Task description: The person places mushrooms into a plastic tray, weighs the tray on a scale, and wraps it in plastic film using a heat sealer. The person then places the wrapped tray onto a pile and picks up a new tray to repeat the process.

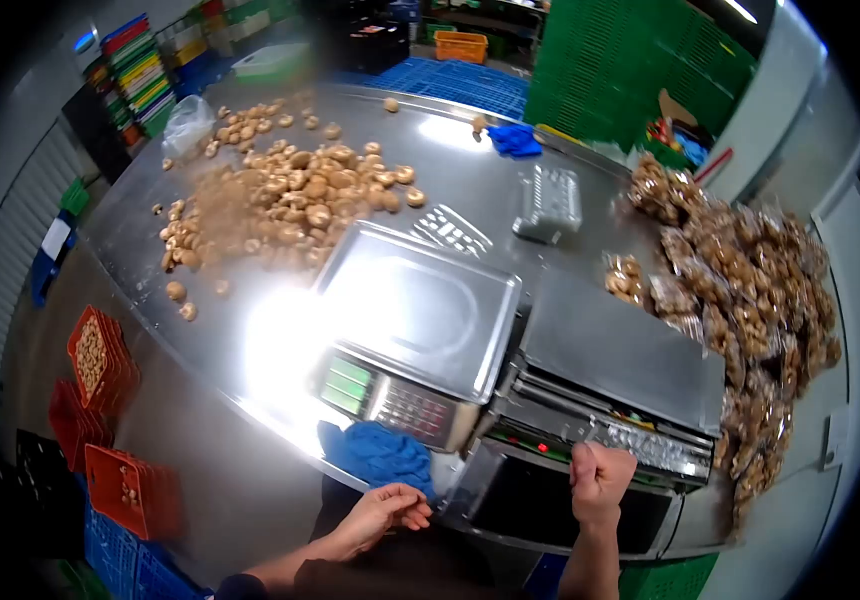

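My left hand (386,513) is at the table's front edge, just below a crumpled blue cloth (382,455); its fingers are curled, and whether anything is between them is too small to tell. My right hand (602,476) is closed in a fist over the front of a wrapping machine (615,345), near a small red light. Nothing shows in that fist. Between the mushroom pile (315,185) and the blue cloth stands a weighing scale (420,300) with a bare metal plate and a green display. Bagged mushrooms (750,300) are heaped along the right side.
A stack of clear trays (550,200) and a blue glove (515,140) lie toward the back of the metal table (250,350). Red crates (130,490) with mushrooms stand on the left floor. Green crates (610,70) rise behind the table. A plastic bag (188,126) lies at the back left.
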